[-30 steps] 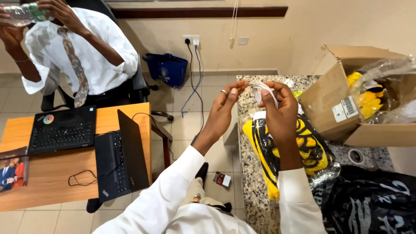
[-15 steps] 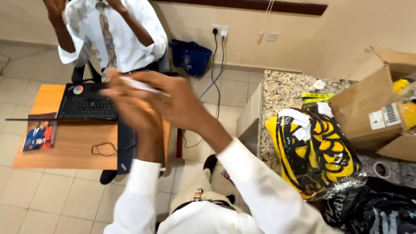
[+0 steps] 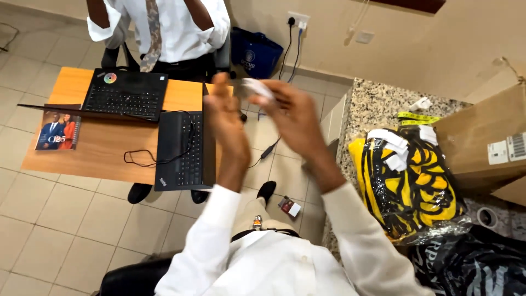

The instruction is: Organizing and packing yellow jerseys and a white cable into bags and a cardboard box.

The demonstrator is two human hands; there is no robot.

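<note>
My right hand (image 3: 293, 118) is raised in front of me and pinches a small crumpled white strip of paper or tape (image 3: 256, 87) at its fingertips. My left hand (image 3: 230, 123) is held upright just left of it, fingers extended, close to the strip; both are motion-blurred. They hover above the gap between the wooden desk (image 3: 107, 148) and the granite counter (image 3: 367, 109). On the counter lies a yellow-and-black garment in clear plastic (image 3: 411, 183) with white labels stuck on it.
Two open black laptops (image 3: 183, 148) and a magazine (image 3: 56, 130) sit on the desk. Another person in a white shirt and tie (image 3: 159, 27) sits behind it. A cardboard box (image 3: 482, 142), tape roll (image 3: 486, 217) and dark bag (image 3: 471, 263) lie at right.
Both hands swung from the counter to the left over the desk, then back toward the middle, still carrying the white strip. My view tilted further down.
</note>
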